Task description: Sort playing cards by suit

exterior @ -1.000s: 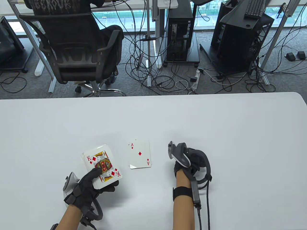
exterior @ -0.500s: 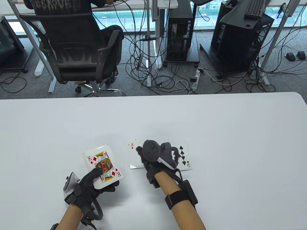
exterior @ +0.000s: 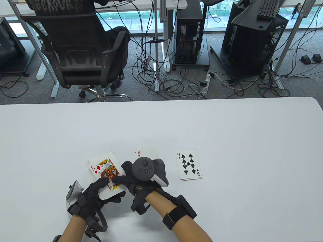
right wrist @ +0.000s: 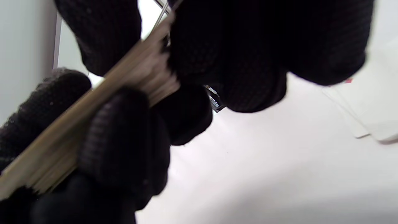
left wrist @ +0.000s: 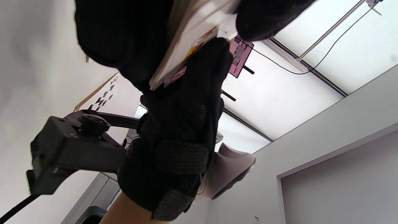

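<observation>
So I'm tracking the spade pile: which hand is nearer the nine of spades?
Right. The right hand is nearer the nine of spades, reaching across to the deck. The left hand holds that deck, farther left.

Two gloved hands are in view, one left hand [exterior: 92, 195] and one right hand [exterior: 141, 180], each with one tracker. There is one held deck [exterior: 107, 174] topped by a king of diamonds, and two small face-up piles on the table: one ace-of-diamonds pile [exterior: 147, 152] and one nine-of-spades pile [exterior: 189, 166]. Each pile seems to hold at least two cards, though the edges are too thin to count
</observation>
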`<action>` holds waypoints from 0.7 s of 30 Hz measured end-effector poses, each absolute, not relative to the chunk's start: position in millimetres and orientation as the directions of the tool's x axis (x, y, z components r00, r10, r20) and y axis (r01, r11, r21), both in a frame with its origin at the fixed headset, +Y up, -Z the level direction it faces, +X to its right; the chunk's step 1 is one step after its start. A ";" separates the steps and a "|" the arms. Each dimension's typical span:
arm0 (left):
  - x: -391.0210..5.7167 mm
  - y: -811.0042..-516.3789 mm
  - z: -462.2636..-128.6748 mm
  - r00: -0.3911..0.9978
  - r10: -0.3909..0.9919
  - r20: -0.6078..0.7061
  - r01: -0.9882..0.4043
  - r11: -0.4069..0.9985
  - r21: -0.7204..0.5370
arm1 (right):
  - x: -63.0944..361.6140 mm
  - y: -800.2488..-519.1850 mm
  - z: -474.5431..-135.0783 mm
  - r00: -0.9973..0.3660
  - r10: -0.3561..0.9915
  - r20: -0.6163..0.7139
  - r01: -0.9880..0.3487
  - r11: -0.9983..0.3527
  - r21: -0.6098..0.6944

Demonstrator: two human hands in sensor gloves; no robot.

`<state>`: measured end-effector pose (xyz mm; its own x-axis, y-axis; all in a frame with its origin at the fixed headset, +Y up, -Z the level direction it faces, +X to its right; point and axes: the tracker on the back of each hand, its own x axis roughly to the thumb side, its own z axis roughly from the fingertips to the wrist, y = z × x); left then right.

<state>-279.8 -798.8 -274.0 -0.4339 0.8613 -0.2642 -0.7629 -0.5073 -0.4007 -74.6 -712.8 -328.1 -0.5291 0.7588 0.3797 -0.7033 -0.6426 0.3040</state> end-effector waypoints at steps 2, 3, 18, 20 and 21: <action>-279.8 -798.9 -274.1 -0.435 0.861 -0.263 -0.763 -0.507 -0.400 | -68.2 -713.4 -330.5 -0.515 0.780 0.355 -0.724 -0.618 0.307; -279.9 -799.0 -274.1 -0.435 0.862 -0.262 -0.763 -0.507 -0.401 | -65.0 -713.6 -331.5 -0.514 0.788 0.339 -0.733 -0.609 0.303; -280.0 -798.0 -273.9 -0.500 0.826 -0.261 -0.736 -0.564 -0.374 | 3.6 -746.9 -382.0 -0.579 0.815 0.012 -0.815 -0.579 0.034; -280.0 -797.9 -273.7 -0.501 0.825 -0.261 -0.736 -0.565 -0.373 | 4.9 -750.4 -385.7 -0.706 0.708 -0.005 -0.708 -0.706 0.005; -280.0 -797.6 -273.4 -0.503 0.824 -0.261 -0.735 -0.566 -0.374 | 4.7 -753.2 -388.1 -0.750 0.661 -0.015 -0.661 -0.750 0.014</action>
<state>-280.0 -797.6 -273.4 -0.5028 0.8241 -0.2608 -0.7345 -0.5664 -0.3737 4.7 -753.2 -388.1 -0.7502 0.6611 -0.0149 -0.6612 -0.7501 0.0145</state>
